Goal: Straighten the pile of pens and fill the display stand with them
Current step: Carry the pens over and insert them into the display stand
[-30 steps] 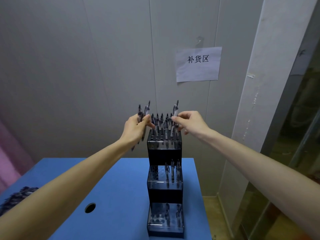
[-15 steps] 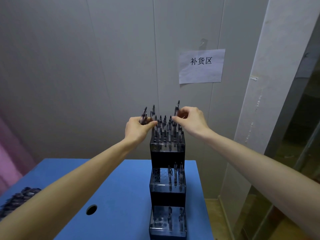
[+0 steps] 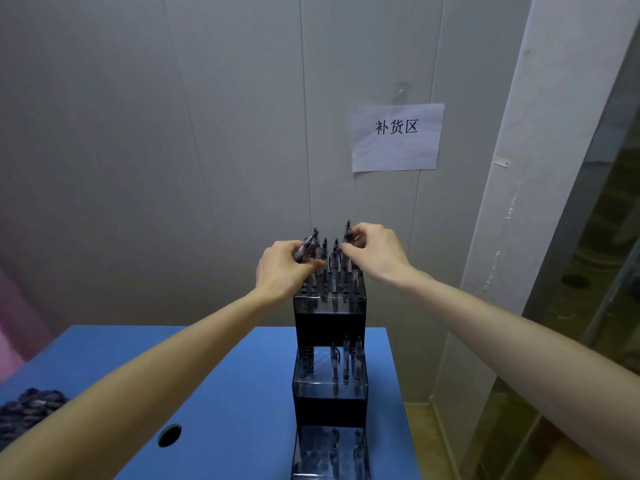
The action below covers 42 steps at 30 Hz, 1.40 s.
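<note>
While over stand [image 3: 329,303] | left hand [image 3: 280,268] clenches pens [image 3: 306,249] | right hand [image 3: 375,252] pinches pen [image 3: 347,232]

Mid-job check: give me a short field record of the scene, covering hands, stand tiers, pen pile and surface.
left hand: grips a few pens beside the top tier
right hand: pinches one pen above the top tier
display stand: three stepped tiers on the blue table
top tier: mostly filled, some left holes open
middle tier: few pens on the right, left holes open
bottom tier: few pens, partly out of view
pen pile: at table's left edge
</note>
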Motion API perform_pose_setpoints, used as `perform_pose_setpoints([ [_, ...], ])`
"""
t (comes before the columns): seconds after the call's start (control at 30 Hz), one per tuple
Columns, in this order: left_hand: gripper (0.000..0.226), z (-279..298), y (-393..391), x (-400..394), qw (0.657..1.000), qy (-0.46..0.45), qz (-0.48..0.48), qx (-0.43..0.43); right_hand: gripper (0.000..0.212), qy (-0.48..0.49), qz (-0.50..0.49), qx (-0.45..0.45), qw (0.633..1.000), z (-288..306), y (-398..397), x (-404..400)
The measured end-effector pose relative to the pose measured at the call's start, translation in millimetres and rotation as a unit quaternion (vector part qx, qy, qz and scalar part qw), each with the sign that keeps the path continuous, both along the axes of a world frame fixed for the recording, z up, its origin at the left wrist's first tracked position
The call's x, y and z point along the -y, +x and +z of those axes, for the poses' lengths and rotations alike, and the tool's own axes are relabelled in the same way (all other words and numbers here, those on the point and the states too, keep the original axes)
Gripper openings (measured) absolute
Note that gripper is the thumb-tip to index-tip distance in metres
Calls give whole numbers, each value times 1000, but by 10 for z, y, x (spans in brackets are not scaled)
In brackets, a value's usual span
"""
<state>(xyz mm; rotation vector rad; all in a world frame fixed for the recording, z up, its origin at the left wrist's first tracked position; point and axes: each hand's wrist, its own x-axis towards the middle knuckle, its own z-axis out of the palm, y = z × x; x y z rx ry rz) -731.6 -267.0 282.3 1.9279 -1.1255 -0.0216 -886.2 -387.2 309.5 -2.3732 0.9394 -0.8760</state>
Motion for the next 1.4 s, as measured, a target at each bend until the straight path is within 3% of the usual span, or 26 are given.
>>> perform_pose_setpoints([
  [0.27, 34, 94, -5, 69, 999, -15, 12, 36, 26, -85, -7, -5, 996, -31, 54, 75],
  [0.57, 22, 21, 1, 143, 992, 37, -2, 125, 27, -81, -17, -25, 996, -41, 54, 177],
  [0.7, 41, 30, -12, 161, 987, 38, 12, 157, 28, -61, -8, -40, 997, -34, 36, 160],
  [1.03, 59, 116, -106, 219, 957, 74, 10, 281, 12, -19, 3, -128, 992, 149, 136, 118],
  [1.17, 41, 101, -85, 215, 955, 69, 1, 287, 17, -3, 10, -191, 982, 135, 146, 130],
  [1.4, 21, 94, -46, 206, 955, 59, -1, 292, 21, -24, 1, -193, 981, 115, 171, 138],
])
